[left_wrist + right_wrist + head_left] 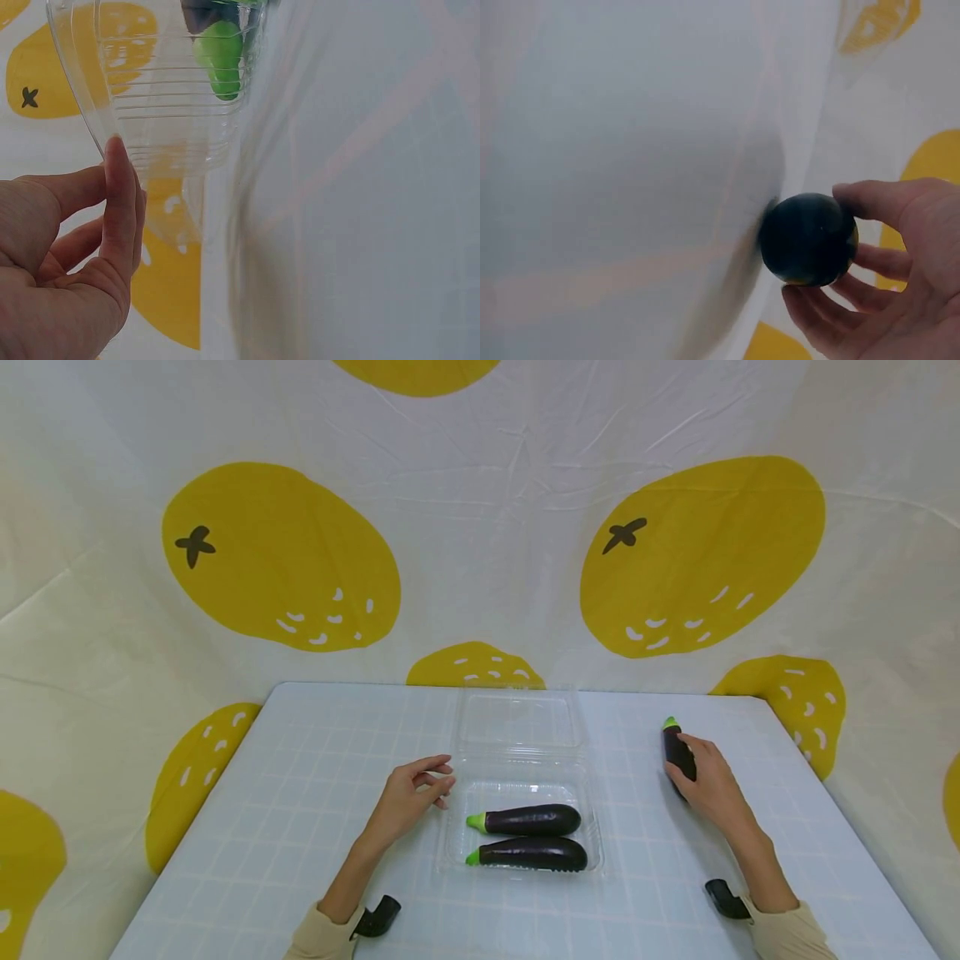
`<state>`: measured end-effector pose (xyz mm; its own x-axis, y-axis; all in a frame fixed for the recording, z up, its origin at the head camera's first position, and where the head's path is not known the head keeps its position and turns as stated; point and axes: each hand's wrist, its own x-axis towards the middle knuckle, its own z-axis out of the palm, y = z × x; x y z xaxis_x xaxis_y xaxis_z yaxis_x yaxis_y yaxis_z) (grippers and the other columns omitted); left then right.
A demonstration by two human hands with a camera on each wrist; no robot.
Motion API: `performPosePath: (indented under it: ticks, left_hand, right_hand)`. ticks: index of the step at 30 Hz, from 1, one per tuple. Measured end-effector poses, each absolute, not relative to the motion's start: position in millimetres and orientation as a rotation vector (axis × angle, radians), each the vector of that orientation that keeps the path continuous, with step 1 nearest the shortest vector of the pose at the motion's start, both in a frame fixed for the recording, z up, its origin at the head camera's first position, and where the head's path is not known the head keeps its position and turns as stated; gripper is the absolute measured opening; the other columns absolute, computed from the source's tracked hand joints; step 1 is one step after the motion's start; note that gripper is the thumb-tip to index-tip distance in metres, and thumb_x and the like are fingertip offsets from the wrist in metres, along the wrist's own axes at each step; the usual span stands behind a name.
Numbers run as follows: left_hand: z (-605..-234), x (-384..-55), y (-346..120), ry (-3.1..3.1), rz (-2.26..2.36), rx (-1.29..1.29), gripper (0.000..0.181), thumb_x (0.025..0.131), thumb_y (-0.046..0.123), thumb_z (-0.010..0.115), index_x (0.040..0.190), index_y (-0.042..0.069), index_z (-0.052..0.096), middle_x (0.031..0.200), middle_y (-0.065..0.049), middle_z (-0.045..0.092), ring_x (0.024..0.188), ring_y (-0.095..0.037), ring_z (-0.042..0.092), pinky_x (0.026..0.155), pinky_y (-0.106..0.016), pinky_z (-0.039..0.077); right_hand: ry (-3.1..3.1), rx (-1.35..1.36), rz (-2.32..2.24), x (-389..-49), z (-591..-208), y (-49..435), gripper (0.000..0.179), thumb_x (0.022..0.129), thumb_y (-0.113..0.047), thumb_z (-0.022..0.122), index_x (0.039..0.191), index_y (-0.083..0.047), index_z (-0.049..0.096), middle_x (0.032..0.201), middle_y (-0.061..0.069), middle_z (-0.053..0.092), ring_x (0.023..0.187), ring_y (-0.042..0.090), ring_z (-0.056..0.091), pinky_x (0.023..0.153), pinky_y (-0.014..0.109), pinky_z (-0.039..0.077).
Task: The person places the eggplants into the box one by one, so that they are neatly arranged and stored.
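A clear plastic clamshell box [525, 789] lies with its lid folded back. Inside its base, two dark eggplants lie side by side, an upper eggplant [532, 820] and a lower eggplant [534, 853], their green stem ends to the left. My left hand [408, 797] is at the box's left side with loosely bent fingers; in the left wrist view its fingertips [118, 154] are right at the clear rim. Farther right, my right hand [705, 777] grips a third eggplant [678, 752], green end pointing away. The right wrist view shows its round dark end [808, 240] between thumb and fingers.
A pale checked cloth covers the table [315, 827]. The box's transparent lid [517, 718] reaches the table's back edge. Behind hangs a white curtain printed with yellow fruit [277, 560]. Black devices [377, 917] are strapped at both wrists.
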<state>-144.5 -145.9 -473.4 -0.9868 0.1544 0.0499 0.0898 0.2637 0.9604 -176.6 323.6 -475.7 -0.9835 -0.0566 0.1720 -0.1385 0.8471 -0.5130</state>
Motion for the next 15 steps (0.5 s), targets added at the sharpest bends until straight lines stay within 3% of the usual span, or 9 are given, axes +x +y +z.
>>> performPosePath:
  ticks: [5,10,15]
  left_hand:
    - [-473.4,-144.2,-145.3,2.464,1.852,0.235,0.045,0.097,0.009,0.073,0.136,-0.007,0.061,0.113,-0.015,0.070,0.065,-0.022,0.071,0.072,-0.024,0.059]
    - [-472.7,-144.3,-144.8,2.470,1.856,0.244,0.044,0.097,0.009,0.072,0.136,-0.007,0.061,0.112,-0.015,0.070,0.065,-0.022,0.071,0.071,-0.025,0.059]
    - [-472.6,-144.7,-145.5,2.455,1.861,0.231,0.045,0.097,0.010,0.072,0.137,-0.006,0.061,0.112,-0.015,0.070,0.066,-0.022,0.071,0.072,-0.025,0.060]
  right_hand:
    - [-2.867,0.081,0.812,-173.8,-475.5,325.9,0.059,0.100,-0.015,0.066,0.144,0.014,0.040,0.137,0.043,0.041,0.115,0.056,0.049,0.093,0.072,0.043]
    - [-2.860,-0.018,0.778,-170.0,-474.2,326.9,0.061,0.099,-0.026,0.069,0.139,0.014,0.046,0.128,0.039,0.055,0.099,0.049,0.060,0.077,0.061,0.051]
    - [-2.880,-0.085,0.766,-169.1,-473.2,328.9,0.061,0.099,-0.032,0.069,0.135,0.013,0.050,0.124,0.038,0.059,0.093,0.046,0.064,0.071,0.057,0.052]
